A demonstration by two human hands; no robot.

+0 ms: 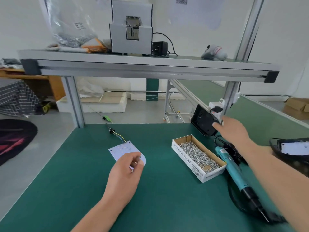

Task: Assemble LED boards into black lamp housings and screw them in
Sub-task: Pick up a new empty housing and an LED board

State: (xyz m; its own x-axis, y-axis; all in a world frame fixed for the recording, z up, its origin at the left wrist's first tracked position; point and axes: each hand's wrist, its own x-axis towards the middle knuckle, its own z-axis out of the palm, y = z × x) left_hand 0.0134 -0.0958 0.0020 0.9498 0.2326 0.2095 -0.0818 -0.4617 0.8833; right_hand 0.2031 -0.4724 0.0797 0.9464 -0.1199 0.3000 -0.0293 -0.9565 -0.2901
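Observation:
A white LED board (122, 150) with yellow and blue wires lies on the green table (158, 190), left of centre. My left hand (124, 171) pinches the board's near edge between thumb and fingers. At the table's far right a black lamp housing (203, 120) is tilted up on edge, its hollow side facing me. My right hand (231, 129) grips its right edge. A cardboard box of silver screws (198, 155) sits between the two hands.
A teal electric screwdriver (234, 169) with a black cable lies right of the screw box. Another black housing with a white board (291, 147) sits at the right edge. A metal shelf (147, 67) with a screw feeder (132, 28) spans overhead. A green conveyor (260, 114) runs back right.

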